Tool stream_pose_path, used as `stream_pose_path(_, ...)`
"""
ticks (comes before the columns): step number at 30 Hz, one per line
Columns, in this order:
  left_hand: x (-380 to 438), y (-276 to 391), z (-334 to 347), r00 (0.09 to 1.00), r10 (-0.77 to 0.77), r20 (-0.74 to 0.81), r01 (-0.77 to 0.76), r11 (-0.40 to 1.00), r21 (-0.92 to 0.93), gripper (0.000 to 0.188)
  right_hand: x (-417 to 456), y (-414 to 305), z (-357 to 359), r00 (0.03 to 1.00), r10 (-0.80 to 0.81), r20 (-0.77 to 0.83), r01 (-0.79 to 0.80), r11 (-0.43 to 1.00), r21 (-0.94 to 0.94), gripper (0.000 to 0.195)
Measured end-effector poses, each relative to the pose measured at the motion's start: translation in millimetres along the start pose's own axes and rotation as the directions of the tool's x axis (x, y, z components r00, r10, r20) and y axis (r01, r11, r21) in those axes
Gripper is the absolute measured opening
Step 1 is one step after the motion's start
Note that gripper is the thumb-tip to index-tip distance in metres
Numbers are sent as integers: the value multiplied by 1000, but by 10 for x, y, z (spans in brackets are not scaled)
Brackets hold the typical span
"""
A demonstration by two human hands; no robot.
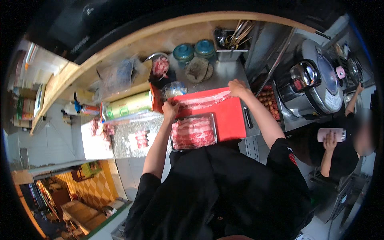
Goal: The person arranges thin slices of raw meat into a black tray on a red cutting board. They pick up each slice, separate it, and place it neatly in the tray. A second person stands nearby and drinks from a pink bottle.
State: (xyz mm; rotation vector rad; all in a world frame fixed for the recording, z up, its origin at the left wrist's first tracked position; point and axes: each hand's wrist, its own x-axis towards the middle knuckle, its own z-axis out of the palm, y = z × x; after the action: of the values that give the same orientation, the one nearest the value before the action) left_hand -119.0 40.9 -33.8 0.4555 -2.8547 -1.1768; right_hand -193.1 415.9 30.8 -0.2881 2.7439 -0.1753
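A long strip of sliced raw meat (pixel 202 103), streaked with fat, is stretched across the red cutting board (pixel 229 123). My left hand (pixel 170 109) grips its left end at the board's edge. At the upper right, my right hand (pixel 238 88) pinches the other end. Below the strip, close to my body, a black-edged tray (pixel 214 126) overlaps the board. Rows of raw meat slices (pixel 193 132) fill it. A knife with a black handle (pixel 247 116) lies at the board's right side, partly hidden.
A box with a plastic-wrap roll (pixel 129 105) stands left, near more raw meat (pixel 101 132). Behind are a bowl of meat (pixel 160 66), stone mortar (pixel 198 70), lidded teal pots (pixel 183 52) and a utensil container (pixel 231 55). Right are a large metal cooker (pixel 315 81) and a co-worker (pixel 339 153).
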Motion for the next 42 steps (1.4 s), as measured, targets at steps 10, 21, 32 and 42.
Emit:
stream_pose_path(10, -799, -103, -857, 938, 325, 117, -327, 945, -3, 12, -1039, -534, -24, 982, -145, -118, 174, 942, 287, 27)
stream_pose_path(21, -1400, -382, -809, 852, 496, 168, -521, 835, 177, 25, -1702, -1490, 764, 923, -112, -368, 281, 850, 445, 23)
stream_pose_path(32, -1234, -325, -891, 761, 581, 287, -636, 756, 157, 43, -1656, -1552, 861, 935, 16, -354, 199, 804, 560, 19)
stream_pose_path(42, -1298, 28, -500, 638, 680, 362, -770, 559, 307, 49, -1438, -1359, 1287, 894, -45, -447, 273, 844, 462, 17)
